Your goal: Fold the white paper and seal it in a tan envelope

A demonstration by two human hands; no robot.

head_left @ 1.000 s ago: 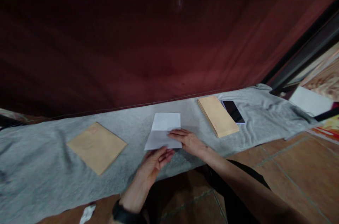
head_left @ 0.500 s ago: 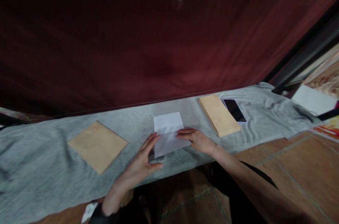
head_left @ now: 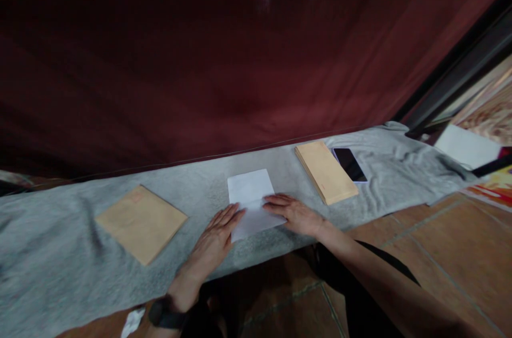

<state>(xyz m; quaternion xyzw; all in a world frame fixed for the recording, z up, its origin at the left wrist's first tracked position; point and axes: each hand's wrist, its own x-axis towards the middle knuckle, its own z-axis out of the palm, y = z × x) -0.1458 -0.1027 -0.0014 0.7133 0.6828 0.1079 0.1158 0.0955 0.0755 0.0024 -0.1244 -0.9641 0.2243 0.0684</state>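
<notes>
A sheet of white paper (head_left: pixel 251 186) with a crease across its middle lies on the grey cloth in front of me. My left hand (head_left: pixel 218 232) rests on the paper's left edge, palm down, fingers stretched out. On the opposite edge lies my right hand (head_left: pixel 295 214), its fingers extended flat over the sheet near the crease. Neither hand grips anything. To the left is a brown envelope (head_left: pixel 142 225) with a faint red mark, set at an angle. A stack of brown envelopes (head_left: pixel 327 171) sits just beyond my right hand.
A phone (head_left: pixel 350 164) with a dark screen lies right of the envelope stack. Grey cloth (head_left: pixel 60 242) covers the long, narrow surface, with a dark red curtain-like backdrop (head_left: pixel 240 87) behind it. A crumpled white scrap (head_left: pixel 133 322) is at the lower left, above a tiled floor (head_left: pixel 432 242).
My left hand has turned palm down, its thumb drawn in, and now lies flat on the paper's left edge. The right hand stays nearly in place. The view has shifted slightly.
</notes>
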